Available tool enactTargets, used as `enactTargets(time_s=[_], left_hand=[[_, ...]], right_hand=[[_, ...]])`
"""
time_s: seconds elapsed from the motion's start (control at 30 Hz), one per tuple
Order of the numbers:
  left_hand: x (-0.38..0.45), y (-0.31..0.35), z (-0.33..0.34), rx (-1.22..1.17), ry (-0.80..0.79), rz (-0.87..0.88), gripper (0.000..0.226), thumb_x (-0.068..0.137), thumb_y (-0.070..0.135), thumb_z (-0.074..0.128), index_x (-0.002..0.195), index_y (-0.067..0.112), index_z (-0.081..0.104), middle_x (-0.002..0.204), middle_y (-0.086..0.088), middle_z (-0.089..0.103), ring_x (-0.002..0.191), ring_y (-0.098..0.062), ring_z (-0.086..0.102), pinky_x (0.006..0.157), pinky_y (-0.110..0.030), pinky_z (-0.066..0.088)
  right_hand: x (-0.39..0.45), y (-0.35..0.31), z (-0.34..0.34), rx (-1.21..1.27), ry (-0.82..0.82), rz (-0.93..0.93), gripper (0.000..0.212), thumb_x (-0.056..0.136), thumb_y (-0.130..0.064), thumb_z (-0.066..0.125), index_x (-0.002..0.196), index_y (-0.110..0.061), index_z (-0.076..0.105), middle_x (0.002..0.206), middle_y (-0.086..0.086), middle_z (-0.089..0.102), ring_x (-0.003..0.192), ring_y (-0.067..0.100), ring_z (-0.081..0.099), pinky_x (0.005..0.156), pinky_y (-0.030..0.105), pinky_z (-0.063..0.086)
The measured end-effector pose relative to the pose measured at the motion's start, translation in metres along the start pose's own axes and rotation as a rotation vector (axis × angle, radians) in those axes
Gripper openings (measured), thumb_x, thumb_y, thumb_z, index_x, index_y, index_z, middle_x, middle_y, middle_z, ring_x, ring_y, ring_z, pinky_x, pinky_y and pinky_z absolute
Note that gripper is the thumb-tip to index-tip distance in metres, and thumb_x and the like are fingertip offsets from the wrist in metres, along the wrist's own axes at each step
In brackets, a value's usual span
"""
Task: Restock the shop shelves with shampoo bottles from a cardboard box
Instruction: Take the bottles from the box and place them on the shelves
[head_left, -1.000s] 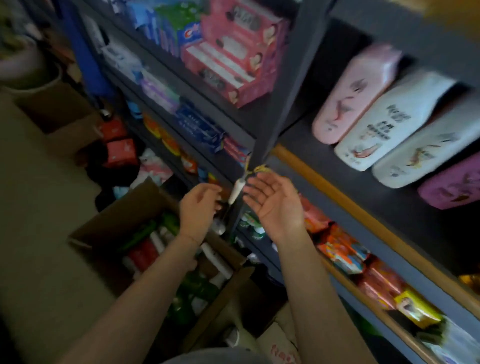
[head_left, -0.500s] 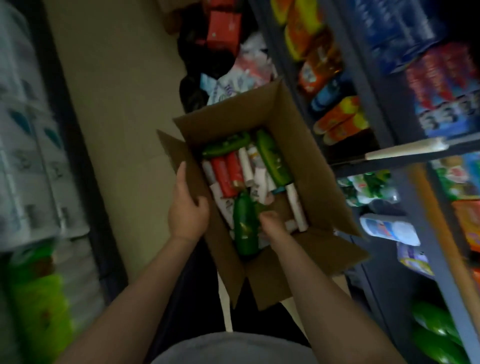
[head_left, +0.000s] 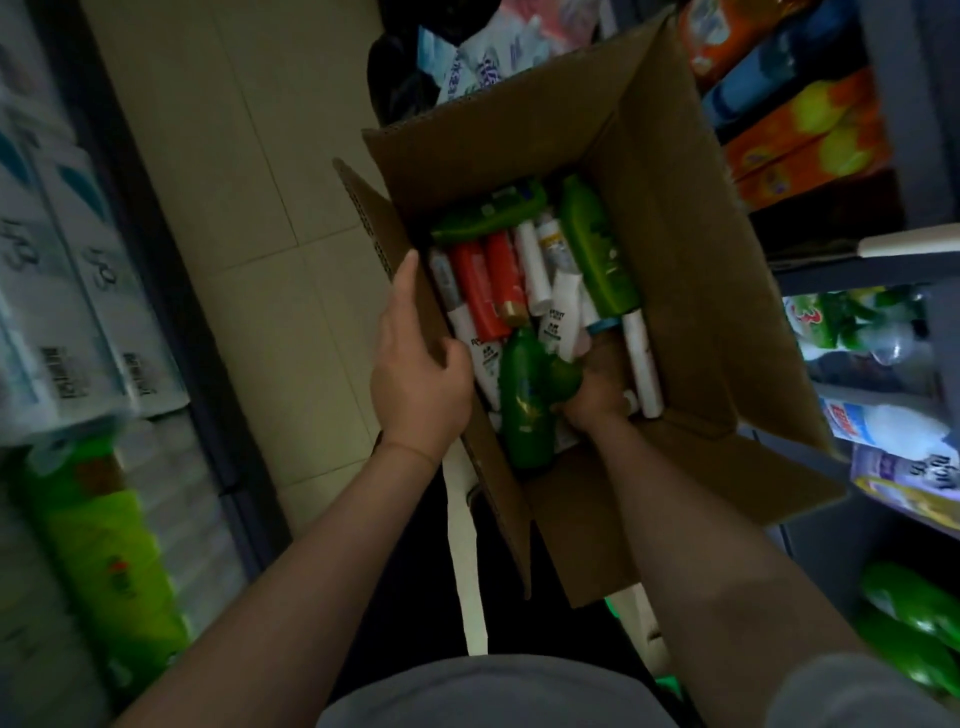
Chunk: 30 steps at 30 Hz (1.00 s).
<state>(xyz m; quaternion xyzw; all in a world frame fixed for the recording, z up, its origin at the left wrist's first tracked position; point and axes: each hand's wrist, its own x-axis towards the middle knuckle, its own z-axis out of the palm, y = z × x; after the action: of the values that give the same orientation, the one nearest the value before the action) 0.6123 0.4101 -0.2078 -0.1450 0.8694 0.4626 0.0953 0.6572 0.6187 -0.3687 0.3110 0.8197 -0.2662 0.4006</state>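
The dark green shampoo bottle (head_left: 524, 400) lies in the near end of the open cardboard box (head_left: 691, 291), its long axis running from the near wall toward the far wall, with the narrow neck pointing away from the person and the broad base toward them. The right hand (head_left: 597, 389) is down inside the box just right of that bottle, its fingers (head_left: 563, 376) curled around a rounded green part beside the bottle's shoulder; whether that part belongs to the same bottle or to another cannot be told, and the fingertips are hidden under it. The left hand (head_left: 421, 374) grips the box's left wall, thumb hooked over the rim on the inside and the other fingers lying closed along the outside of the flap. Beyond the right fingers lie two red bottles (head_left: 488, 286), several white tubes (head_left: 561, 306) and two lighter green bottles (head_left: 597, 249), one of them lengthwise like the dark bottle and one crosswise against the far wall. To the right of the box stand shop shelves (head_left: 883, 270) with packaged goods; to the left of the left hand the tiled floor (head_left: 249, 208) shows.
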Motion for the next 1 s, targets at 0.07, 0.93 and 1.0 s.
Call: enactTargets(time_s=[0.07,0.93,1.0], left_hand=[[0.0,0.002,0.002,0.005,-0.003,0.003,0.075,0.093,0.008,0.053,0.157,0.03,0.02,0.134,0.022,0.029,0.102,0.04,0.021,0.075,0.012,0.026],[-0.17,0.43,-0.057,-0.703,-0.817,0.626,0.03,0.08,0.021,0.071,0.108,0.015,0.064,0.09,0.001,0.074,0.075,-0.017,0.071,0.057,-0.026,0.058],[-0.188,0.465,-0.058,-0.682,-0.892,0.74,0.033,0.083,0.015,0.075,0.114,0.016,0.063,0.094,0.006,0.074,0.084,-0.013,0.071,0.064,-0.029,0.06]], right_hand=[[-0.009,-0.004,-0.004,0.196,-0.063,0.024,0.043,0.079,-0.019,0.081,0.118,-0.01,0.066,0.118,0.01,0.067,0.108,0.03,0.062,0.094,0.043,0.053],[-0.47,0.008,-0.391,1.183,0.672,-1.031,0.008,0.092,-0.023,0.068,0.098,-0.018,0.071,0.101,0.0,0.075,0.097,0.015,0.068,0.096,0.038,0.054],[-0.501,0.027,-0.408,1.088,0.816,-1.082,0.01,0.089,-0.013,0.07,0.097,-0.02,0.068,0.093,-0.006,0.074,0.087,0.004,0.067,0.08,0.022,0.054]])
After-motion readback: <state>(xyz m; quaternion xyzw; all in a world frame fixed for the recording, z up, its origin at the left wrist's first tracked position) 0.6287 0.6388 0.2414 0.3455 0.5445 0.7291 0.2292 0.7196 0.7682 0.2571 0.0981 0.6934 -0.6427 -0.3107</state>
